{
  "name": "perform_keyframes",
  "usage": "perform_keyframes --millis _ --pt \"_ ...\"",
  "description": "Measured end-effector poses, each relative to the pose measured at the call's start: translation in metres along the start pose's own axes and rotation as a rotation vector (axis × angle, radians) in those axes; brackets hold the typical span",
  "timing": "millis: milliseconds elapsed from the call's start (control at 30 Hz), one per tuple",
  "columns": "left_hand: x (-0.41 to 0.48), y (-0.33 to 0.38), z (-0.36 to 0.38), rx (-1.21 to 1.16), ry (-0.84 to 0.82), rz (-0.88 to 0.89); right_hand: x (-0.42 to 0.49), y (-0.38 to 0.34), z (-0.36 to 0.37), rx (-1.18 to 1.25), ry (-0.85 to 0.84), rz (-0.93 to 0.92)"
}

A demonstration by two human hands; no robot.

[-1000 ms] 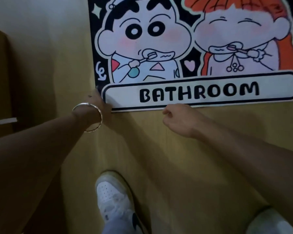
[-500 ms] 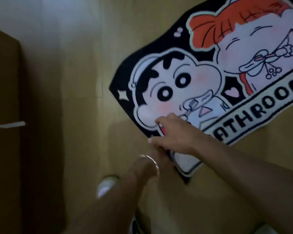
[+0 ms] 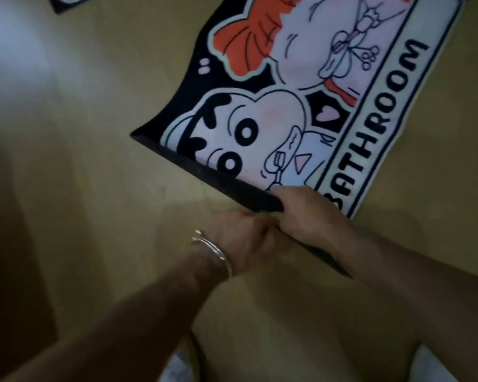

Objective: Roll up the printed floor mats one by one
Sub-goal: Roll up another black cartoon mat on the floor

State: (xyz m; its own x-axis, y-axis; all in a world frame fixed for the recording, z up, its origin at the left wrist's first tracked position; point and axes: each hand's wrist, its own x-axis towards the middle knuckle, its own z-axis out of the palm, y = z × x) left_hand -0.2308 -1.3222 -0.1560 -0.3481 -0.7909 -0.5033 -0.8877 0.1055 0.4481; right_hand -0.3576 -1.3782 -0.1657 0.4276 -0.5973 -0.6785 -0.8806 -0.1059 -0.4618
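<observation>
- Since half a second ago the bathroom mat (image 3: 301,106) has swung round on the floor (image 3: 94,161). Its lettered side now runs away from me, and its near short edge (image 3: 204,172) is turned over, dark backing up.
- My right hand (image 3: 309,216) curls its fingers (image 3: 282,194) over that turned edge near the lettered corner and holds it.
- My left hand (image 3: 243,238) sits just beside it, fingers bent at the same fold, but blur stops me telling whether they grip.
- Both hands are bunched at one end of the fold, so the unheld far end could lag and the roll could come out cone-shaped.
- This first turn looks slack, and I judge a loose core could spring open.
- On this smooth floor the mat may slide ahead of my push instead of rolling.
</observation>
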Motion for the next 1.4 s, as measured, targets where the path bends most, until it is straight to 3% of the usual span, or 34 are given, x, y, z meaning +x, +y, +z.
perform_keyframes --millis 67,133,200,267,300,367,467,567,700,767,933,1067,1233,1333,1400 --pt "0.000 -0.017 -0.023 0.270 0.322 0.179 0.005 0.006 -0.003 0.092 -0.016 -0.008" --pt "0.011 -0.035 -0.033 0.449 0.388 0.284 0.017 0.009 -0.008 0.087 -0.158 -0.037" --pt "0.021 -0.048 -0.045 0.605 0.261 0.302 0.029 0.007 -0.016 0.083 -0.339 -0.049" --pt "0.024 -0.055 -0.061 0.707 0.010 0.221 0.039 0.001 -0.025 0.059 -0.459 -0.071" --pt "0.024 -0.056 -0.064 0.697 -0.141 0.138 0.043 -0.001 -0.029 0.052 -0.494 -0.074" --pt "0.021 -0.054 -0.062 0.553 -0.291 0.012 0.045 -0.002 -0.038 0.057 -0.545 -0.058" --pt "0.018 -0.054 -0.054 0.427 -0.225 0.019 0.046 -0.004 -0.049 0.009 -0.631 -0.039" --pt "0.026 -0.048 -0.053 0.381 -0.258 0.075 0.052 -0.002 -0.061 -0.199 -0.694 -0.053" --pt "0.060 -0.030 -0.077 0.293 -0.195 0.178 0.060 0.002 -0.103 -0.351 -0.653 0.011" --pt "0.076 -0.023 -0.095 0.209 -0.154 0.111 0.059 0.002 -0.129 -0.323 -0.620 0.031" --pt "0.091 -0.001 -0.130 0.059 -0.276 -0.074 0.034 0.005 -0.161 -0.137 -0.424 -0.020" --pt "0.094 0.006 -0.127 0.166 -0.333 -0.119 0.023 0.021 -0.141 -0.113 -0.209 -0.103" --pt "0.101 -0.001 -0.096 0.429 0.061 0.103 0.034 0.047 -0.102 0.083 -0.103 -0.028" --pt "0.091 -0.010 -0.076 0.561 0.024 0.129 0.034 0.049 -0.096 0.181 -0.024 -0.005" --pt "0.085 -0.014 -0.066 0.618 -0.028 0.100 0.028 0.045 -0.088 0.113 -0.033 -0.038"
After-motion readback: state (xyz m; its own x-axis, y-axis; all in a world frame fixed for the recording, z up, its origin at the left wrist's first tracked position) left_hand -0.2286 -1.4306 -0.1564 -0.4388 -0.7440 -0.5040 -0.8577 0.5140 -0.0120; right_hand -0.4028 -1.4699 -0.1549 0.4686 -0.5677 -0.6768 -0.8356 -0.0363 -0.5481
